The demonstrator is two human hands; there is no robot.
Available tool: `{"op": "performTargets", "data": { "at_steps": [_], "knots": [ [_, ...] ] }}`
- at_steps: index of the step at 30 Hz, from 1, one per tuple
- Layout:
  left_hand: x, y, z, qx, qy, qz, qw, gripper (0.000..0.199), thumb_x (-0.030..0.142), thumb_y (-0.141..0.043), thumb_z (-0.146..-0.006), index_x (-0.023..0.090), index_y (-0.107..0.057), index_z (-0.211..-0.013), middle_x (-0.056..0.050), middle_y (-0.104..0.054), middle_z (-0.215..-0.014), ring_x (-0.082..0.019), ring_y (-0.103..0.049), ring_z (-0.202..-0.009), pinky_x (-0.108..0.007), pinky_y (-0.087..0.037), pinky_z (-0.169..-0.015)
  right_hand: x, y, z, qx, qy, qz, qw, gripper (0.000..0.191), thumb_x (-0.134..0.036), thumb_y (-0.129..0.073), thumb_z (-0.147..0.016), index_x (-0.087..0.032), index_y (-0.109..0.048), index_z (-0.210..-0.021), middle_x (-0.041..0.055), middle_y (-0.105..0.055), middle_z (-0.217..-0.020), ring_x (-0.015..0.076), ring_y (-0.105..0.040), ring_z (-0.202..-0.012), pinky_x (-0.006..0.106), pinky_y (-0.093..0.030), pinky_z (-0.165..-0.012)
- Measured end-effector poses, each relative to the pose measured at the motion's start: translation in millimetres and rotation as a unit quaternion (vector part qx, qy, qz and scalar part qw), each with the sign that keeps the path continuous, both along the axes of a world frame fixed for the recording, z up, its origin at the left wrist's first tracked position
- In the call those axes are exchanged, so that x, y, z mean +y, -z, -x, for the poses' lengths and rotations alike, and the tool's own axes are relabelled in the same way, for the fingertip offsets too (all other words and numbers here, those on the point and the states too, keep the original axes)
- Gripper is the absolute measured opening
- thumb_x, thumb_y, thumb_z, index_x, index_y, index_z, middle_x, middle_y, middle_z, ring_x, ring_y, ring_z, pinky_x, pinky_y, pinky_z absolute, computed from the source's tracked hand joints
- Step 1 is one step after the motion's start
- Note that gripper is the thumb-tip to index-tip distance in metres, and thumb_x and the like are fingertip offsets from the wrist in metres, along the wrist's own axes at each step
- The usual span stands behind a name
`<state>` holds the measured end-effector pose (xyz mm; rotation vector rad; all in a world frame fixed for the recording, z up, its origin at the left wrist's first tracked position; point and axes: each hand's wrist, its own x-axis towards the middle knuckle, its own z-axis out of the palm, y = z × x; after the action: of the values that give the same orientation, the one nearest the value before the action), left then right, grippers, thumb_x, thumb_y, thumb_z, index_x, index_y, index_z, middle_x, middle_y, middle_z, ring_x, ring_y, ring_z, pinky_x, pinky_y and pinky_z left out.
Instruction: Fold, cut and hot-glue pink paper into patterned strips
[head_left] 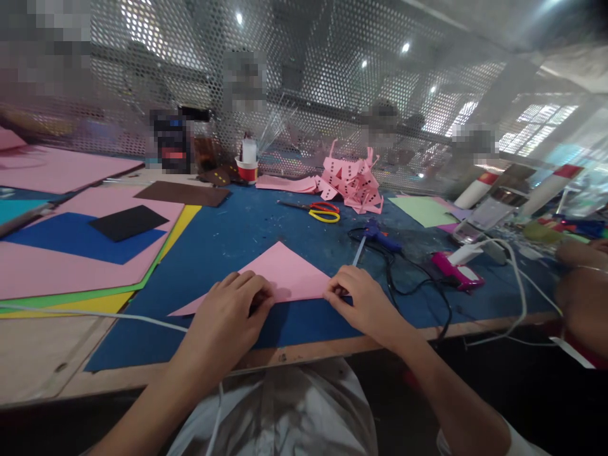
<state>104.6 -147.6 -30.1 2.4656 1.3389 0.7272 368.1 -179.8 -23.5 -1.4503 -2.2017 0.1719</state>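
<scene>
Both hands at a pink sheet on the blue work surface.
The left hand [237, 304] and right hand [356, 297], set apart, rest at the near edge of the pink sheet [289, 272]; finger grip cannot be confirmed. Scissors [323, 210] lie beyond, on the blue work surface [228, 234].

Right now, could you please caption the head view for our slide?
Left hand and right hand on a pink sheet, scissors and glue gun beyond.
</scene>
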Motion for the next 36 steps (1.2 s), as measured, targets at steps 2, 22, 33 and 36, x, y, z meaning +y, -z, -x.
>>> {"op": "performTargets", "data": {
  "at_steps": [2,22,33,36],
  "knots": [
    [0.0,-0.7,-0.4,0.005,-0.002,-0.001,1.0,0.012,0.025,-0.051,-0.093,0.022,-0.062,-0.09,-0.004,-0.068,-0.095,-0.026,-0.057,-0.09,-0.038,-0.041,-0.078,0.1,-0.3,0.3,0.001,0.004,0.002,1.0,0.009,-0.02,-0.065,-0.093,-0.021,-0.059,-0.085,0.0007,-0.062,-0.087,0.0179,-0.057,-0.086,0.032,-0.039,-0.079],
    [-3.5,3.2,1.1,0.028,0.061,-0.09,0.994,0.025,0.017,-0.045,-0.099,0.023,-0.069,-0.1,-0.004,-0.067,-0.096,-0.023,-0.059,-0.093,-0.038,-0.046,-0.085,1.6,1.4,0.3,0.011,0.009,0.005,1.0,0.011,-0.018,-0.067,-0.09,-0.021,-0.058,-0.085,-0.0004,-0.06,-0.084,0.0171,-0.056,-0.083,0.031,-0.039,-0.076],
    [-34.7,2.6,-2.5,0.108,0.018,-0.21,0.972,0.027,0.019,-0.044,-0.098,0.018,-0.068,-0.11,-0.011,-0.066,-0.114,-0.03,-0.055,-0.108,-0.047,-0.043,-0.088,2.4,1.4,0.7,0.013,0.011,0.009,1.0,0.011,-0.019,-0.067,-0.09,-0.021,-0.058,-0.085,-0.0009,-0.06,-0.085,0.0169,-0.056,-0.084,0.031,-0.039,-0.077],
    [-40.6,2.8,-5.7,0.126,0.023,-0.216,0.968,0.027,0.022,-0.045,-0.098,0.015,-0.067,-0.114,-0.011,-0.066,-0.114,-0.029,-0.054,-0.107,-0.047,-0.042,-0.089,1.7,1.3,0.9,0.014,0.012,0.008,1.0,0.011,-0.019,-0.067,-0.09,-0.021,-0.058,-0.085,-0.0008,-0.06,-0.085,0.0168,-0.056,-0.084,0.031,-0.039,-0.077]
  ]
}}
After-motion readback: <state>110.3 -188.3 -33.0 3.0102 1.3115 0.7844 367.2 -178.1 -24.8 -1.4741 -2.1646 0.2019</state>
